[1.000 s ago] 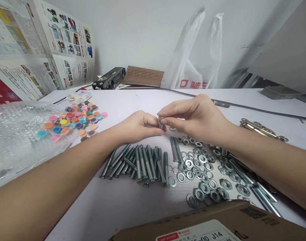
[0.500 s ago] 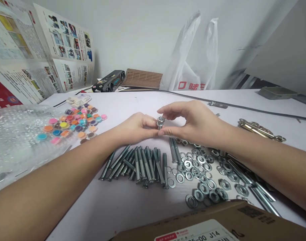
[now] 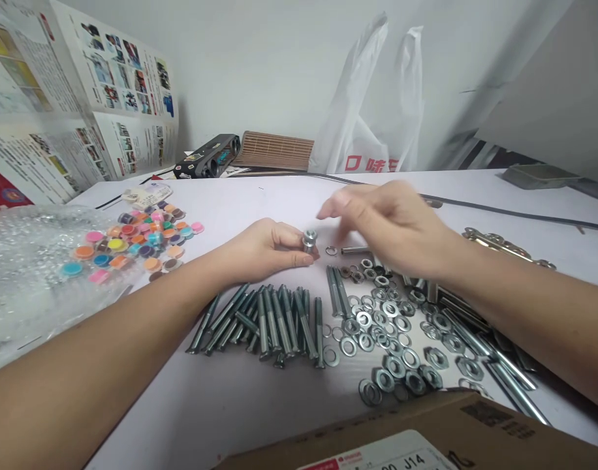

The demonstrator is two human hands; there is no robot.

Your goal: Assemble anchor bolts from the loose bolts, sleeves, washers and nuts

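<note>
My left hand [image 3: 269, 247] rests on the white table [image 3: 260, 202], fingers closed round a bolt with a nut on its end [image 3: 309, 239], held upright. My right hand [image 3: 387, 219] hovers just right of it, smeared by motion, fingers loosely spread and apart from the bolt. Below the hands lies a row of long steel bolts [image 3: 264, 320]. To their right sits a heap of washers and nuts [image 3: 392, 333]. A loose bolt [image 3: 355, 250] and a small ring [image 3: 331, 250] lie under the right hand.
Coloured round caps [image 3: 132, 241] and bubble wrap [image 3: 29, 267] lie at the left. A cardboard box [image 3: 426, 431] fills the near edge. Brass hardware [image 3: 504, 247], a black cable [image 3: 499, 210], a white plastic bag [image 3: 372, 111] and printed posters [image 3: 83, 104] stand around the far side.
My right hand has let go of the nut on the bolt and lifted away to the right. My left hand still holds the bolt in the same place.
</note>
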